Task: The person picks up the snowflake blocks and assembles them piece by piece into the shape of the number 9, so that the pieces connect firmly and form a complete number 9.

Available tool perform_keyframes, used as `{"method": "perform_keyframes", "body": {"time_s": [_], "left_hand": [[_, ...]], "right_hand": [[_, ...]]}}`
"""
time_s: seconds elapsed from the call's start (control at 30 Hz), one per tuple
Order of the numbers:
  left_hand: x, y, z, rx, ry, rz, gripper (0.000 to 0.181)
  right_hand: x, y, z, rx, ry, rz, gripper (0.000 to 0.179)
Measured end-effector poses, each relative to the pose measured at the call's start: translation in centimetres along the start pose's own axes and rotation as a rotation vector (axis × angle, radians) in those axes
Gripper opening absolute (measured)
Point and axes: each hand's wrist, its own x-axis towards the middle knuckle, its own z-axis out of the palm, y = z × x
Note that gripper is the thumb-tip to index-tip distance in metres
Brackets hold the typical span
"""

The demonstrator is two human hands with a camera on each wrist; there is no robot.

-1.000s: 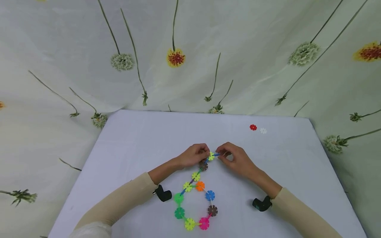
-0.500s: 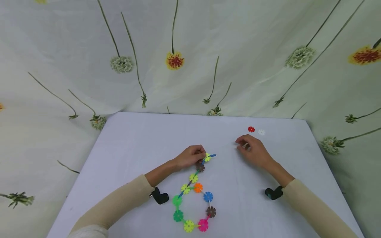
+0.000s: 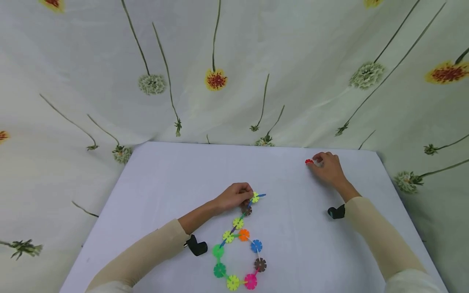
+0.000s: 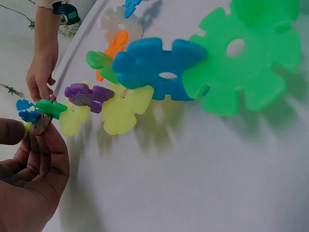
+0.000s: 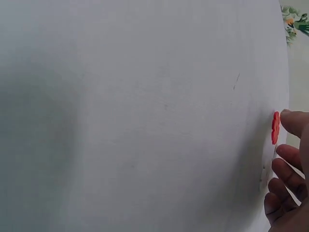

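Observation:
My left hand [image 3: 234, 196] pinches the upper end of a chain of slotted plastic snowflake discs, near a yellow disc [image 3: 255, 197] and a brown disc [image 3: 247, 210]. A blue disc [image 3: 261, 195] stands edge-on at the chain's tip. Lower down, the chain closes into a ring of linked discs, among them an orange disc [image 3: 244, 235] and a pink disc [image 3: 250, 281]. At the far right, my right hand [image 3: 327, 167] has its thumb at a red disc [image 3: 309, 161], with a gap to the index finger. A white disc [image 5: 263, 176] lies by its fingers, hidden in the head view.
A white cloth covers the table [image 3: 176, 167]. A flower-printed curtain [image 3: 242, 49] hangs behind it. Dark wrist cameras project beside the left [image 3: 197, 246] and right [image 3: 336, 212] forearms.
My right hand has left the blue disc at the chain's tip and moved away to the far right, reaching the red disc. My left hand has kept its hold on the chain.

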Motion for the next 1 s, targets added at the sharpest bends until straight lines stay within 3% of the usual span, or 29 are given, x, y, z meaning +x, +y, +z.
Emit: {"method": "perform_keyframes", "body": {"time_s": [0.3, 0.6, 0.83, 1.0], "left_hand": [[-0.1, 0.1, 0.4, 0.000, -0.006, 0.016, 0.018], [0.0, -0.2, 0.3, -0.008, -0.003, 0.005, 0.019], [-0.1, -0.1, 0.4, 0.002, 0.000, 0.005, 0.018], [-0.1, -0.1, 0.4, 0.020, 0.004, 0.005, 0.019]], "right_hand": [[0.9, 0.1, 0.6, 0.009, -0.016, -0.008, 0.032], [0.5, -0.5, 0.5, -0.067, -0.074, -0.140, 0.021], [-0.8, -0.5, 1.2, 0.056, 0.007, -0.119, 0.019], [-2.6, -1.3, 2.1, 0.182, 0.017, -0.118, 0.018]]}}
